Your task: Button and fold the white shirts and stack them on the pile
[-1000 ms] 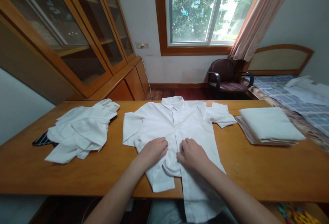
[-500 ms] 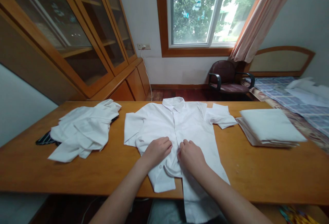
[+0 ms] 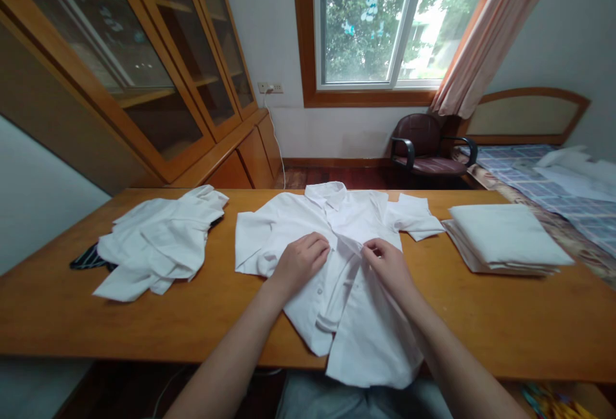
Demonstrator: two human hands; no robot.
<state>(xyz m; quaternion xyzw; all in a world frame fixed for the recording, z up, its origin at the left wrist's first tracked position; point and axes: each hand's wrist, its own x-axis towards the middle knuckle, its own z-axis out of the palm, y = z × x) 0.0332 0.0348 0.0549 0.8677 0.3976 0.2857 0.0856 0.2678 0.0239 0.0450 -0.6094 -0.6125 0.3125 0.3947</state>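
A white short-sleeved shirt (image 3: 303, 213) lies front up on the wooden table (image 3: 240, 335), its collar toward the far edge. The lower front is unbuttoned, and the hem on the right side reaches past the near edge. My left hand (image 3: 303, 258) rests on the left front panel, with its fingers closed at the button edge. My right hand (image 3: 387, 262) pinches the edge of the right front panel and holds it slightly raised, so the inside of the back shows between the panels.
A crumpled heap of white clothes (image 3: 158, 236) lies on the left, with a dark striped piece (image 3: 89, 258) under it. To the right is a folded white stack (image 3: 510, 236). Beyond the table stand a chair (image 3: 423, 143), a bed (image 3: 568, 175) and a glass-door cabinet (image 3: 192, 85).
My right hand has moved up and right, drawing the right panel's edge away from the left one. My left hand has shifted slightly up. The near hem has risen.
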